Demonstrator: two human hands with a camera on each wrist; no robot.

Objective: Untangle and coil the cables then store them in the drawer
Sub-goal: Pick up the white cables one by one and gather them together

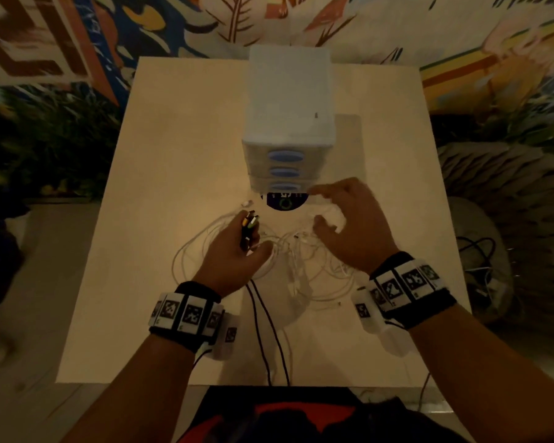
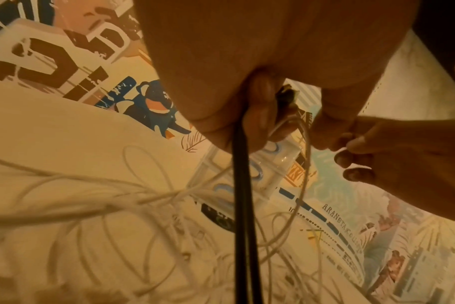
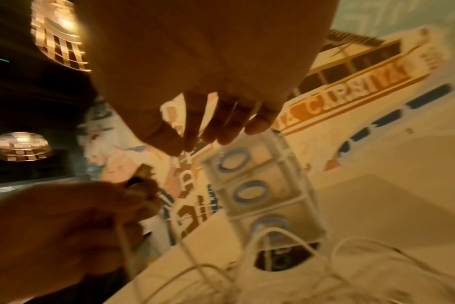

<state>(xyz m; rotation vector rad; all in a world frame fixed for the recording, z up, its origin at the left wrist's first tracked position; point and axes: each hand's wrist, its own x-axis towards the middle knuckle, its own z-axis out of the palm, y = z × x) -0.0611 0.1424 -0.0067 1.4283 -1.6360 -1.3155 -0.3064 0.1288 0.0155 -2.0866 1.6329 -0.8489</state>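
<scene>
While left hand (image 1: 237, 251) fingers grip the black cable (image 1: 263, 321), white cables (image 1: 304, 266) lie beneath.

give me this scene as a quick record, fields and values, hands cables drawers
left hand: grips black cable near its coloured plugs
right hand: fingers curled round a white cable
white cables: loose tangle on the table, under and between both hands
black cable run: trails off the table's near edge
drawer unit: three drawers with blue handles, all closed, behind the tangle
stored so far: nothing
</scene>
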